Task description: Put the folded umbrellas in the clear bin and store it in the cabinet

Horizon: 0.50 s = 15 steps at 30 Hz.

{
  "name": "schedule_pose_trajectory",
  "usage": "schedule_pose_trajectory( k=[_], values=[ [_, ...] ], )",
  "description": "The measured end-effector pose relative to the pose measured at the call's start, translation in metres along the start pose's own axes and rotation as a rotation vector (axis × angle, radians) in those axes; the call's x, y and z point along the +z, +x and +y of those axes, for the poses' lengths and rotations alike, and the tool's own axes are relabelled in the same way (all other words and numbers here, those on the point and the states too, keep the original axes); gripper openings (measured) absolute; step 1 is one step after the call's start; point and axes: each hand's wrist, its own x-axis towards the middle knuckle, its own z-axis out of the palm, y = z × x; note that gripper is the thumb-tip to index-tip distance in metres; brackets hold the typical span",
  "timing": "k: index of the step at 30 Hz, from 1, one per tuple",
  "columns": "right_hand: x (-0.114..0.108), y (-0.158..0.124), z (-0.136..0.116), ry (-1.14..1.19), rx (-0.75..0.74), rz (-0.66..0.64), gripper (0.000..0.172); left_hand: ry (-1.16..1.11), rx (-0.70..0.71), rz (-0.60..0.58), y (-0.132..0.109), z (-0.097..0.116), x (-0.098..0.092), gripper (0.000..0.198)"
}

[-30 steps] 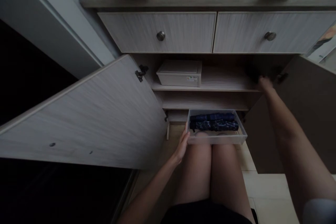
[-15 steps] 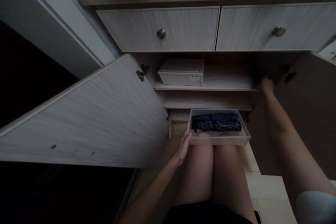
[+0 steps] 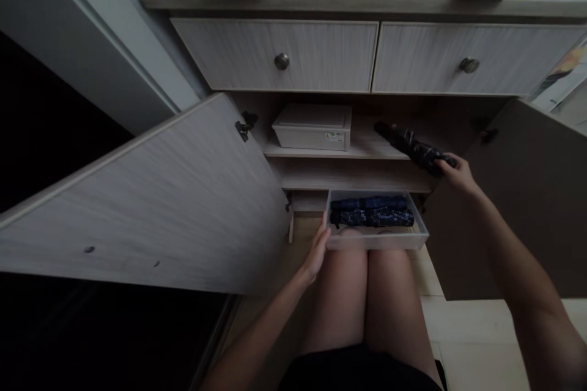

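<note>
The right hand pinches a folded navy umbrella near one end between fingers and thumb, its tip pointing to 10 o'clock above the shelf. At 7 o'clock from that grip, two more folded umbrellas lie side by side in a white plastic tray at the knees. The left hand rests against the tray's left wall, fingers straight and not visibly clamping. One umbrella is in hand, two lie in the tray, and a lidded box sits on the shelf.

Dark navy plaid umbrella
</note>
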Motion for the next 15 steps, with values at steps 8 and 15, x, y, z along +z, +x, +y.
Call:
schedule_pose_trajectory(
  k=[8, 15],
  values=[
    [-0.009, -0.083, -0.024, 0.097, -0.043, -0.558, 0.036, 0.036, -0.004, 0.020, -0.002, -0.001, 0.001, 0.072],
    [0.001, -0.095, -0.023, -0.057, -0.196, -0.900, 0.037, 0.061, 0.026, -0.002, -0.002, 0.003, 0.004, 0.079]
  ],
)
